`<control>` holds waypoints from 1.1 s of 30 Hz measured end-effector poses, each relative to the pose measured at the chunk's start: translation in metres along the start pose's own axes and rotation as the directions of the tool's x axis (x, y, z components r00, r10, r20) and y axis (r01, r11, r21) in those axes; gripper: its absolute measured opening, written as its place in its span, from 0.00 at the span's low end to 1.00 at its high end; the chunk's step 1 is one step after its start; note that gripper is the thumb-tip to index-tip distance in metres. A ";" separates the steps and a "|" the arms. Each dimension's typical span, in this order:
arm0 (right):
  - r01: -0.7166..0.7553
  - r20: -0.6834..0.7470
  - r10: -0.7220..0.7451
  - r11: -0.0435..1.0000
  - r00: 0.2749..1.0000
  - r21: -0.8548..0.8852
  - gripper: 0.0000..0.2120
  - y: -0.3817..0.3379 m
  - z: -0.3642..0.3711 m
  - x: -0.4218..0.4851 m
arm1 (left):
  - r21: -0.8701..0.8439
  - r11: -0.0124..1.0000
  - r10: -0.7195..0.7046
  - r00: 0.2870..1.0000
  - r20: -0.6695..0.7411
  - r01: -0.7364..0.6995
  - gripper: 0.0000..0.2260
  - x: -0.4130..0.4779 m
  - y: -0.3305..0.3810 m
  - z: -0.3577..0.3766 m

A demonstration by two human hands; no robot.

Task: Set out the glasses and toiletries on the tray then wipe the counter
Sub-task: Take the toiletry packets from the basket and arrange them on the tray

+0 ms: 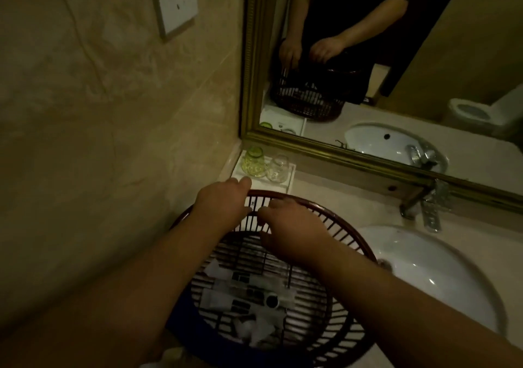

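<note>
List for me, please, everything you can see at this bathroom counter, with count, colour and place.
tray: one, white, back left corner of the counter
green glass: one, on the tray, left
clear glass: one, on the tray, right
basket: one, dark brown, slatted, in front of the tray
toiletries: several, mostly white packets, in the basket's bottom
sink: one, white, right of the basket
tap: one, chrome, behind the sink
mirror: one, gold frame, behind the counter
socket plate: one, white, left wall
left hand: at the basket's far rim, grip unclear
right hand: over the basket's far side, fingers curled, hold unclear
</note>
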State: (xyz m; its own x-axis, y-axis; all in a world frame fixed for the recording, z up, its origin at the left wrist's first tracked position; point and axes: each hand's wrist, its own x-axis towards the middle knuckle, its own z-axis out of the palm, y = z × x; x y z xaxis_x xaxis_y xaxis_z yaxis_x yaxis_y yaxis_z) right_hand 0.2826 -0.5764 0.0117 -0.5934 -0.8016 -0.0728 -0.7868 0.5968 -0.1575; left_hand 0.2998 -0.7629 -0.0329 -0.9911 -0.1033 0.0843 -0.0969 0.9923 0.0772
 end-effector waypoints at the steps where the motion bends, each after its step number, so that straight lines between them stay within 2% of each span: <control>1: 0.004 0.037 -0.004 1.000 0.999 -0.004 0.14 -0.004 0.012 -0.004 | 0.016 1.000 0.005 1.000 -0.002 -0.005 0.23 -0.003 -0.002 -0.002; 5: -0.008 0.249 0.006 1.000 0.968 0.007 0.16 -0.015 0.063 -0.009 | 0.108 0.994 0.004 0.999 0.039 -0.008 0.21 -0.018 -0.011 -0.008; 8: -0.042 0.485 0.033 0.999 0.874 0.007 0.15 -0.019 0.101 -0.003 | 0.139 0.990 0.004 0.999 0.051 -0.011 0.20 -0.022 -0.015 -0.010; 13: -0.076 0.652 0.077 0.997 0.755 -0.029 0.19 -0.021 0.138 0.000 | 0.142 0.990 0.021 1.000 0.018 -0.023 0.20 -0.023 -0.014 -0.009; 15: -0.073 0.680 0.068 0.997 0.730 -0.022 0.19 -0.021 0.140 0.003 | 0.140 0.990 0.022 1.000 0.008 -0.023 0.19 -0.023 -0.014 -0.009; 18: -0.134 0.643 0.115 0.991 0.757 -0.021 0.17 -0.019 0.131 0.007 | 0.132 0.991 0.014 1.000 -0.002 -0.014 0.19 -0.022 -0.013 -0.009; 21: -0.147 0.558 0.140 0.989 0.818 -0.032 0.12 -0.015 0.110 0.006 | 0.104 0.995 -0.005 1.000 -0.007 0.005 0.20 -0.021 -0.013 -0.007; 24: -0.157 0.413 0.150 0.987 0.898 -0.017 0.07 -0.009 0.083 -0.001 | 0.104 0.995 -0.010 1.000 -0.016 0.012 0.21 -0.020 -0.012 -0.006; 26: -0.179 0.308 0.165 0.984 0.937 0.016 0.07 -0.007 0.066 -0.006 | 0.099 0.995 -0.007 1.000 -0.019 0.009 0.21 -0.021 -0.012 -0.006; 29: -0.188 0.246 0.170 0.981 0.954 0.053 0.10 -0.008 0.034 -0.011 | 0.097 0.995 -0.001 1.000 -0.012 0.002 0.21 -0.020 -0.012 -0.006; 33: -0.209 0.197 0.186 0.973 0.963 0.101 0.09 -0.008 -0.005 -0.024 | 0.111 0.994 0.003 1.000 0.005 -0.004 0.21 -0.021 -0.013 -0.005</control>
State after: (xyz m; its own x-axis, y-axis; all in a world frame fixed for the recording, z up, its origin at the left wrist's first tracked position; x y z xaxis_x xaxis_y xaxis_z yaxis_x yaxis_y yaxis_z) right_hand 0.3018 -0.5618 0.0193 -0.6845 -0.6675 -0.2931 -0.6241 0.7443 -0.2377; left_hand 0.3220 -0.7737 -0.0304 -0.9918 -0.1000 0.0797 -0.1029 0.9941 -0.0335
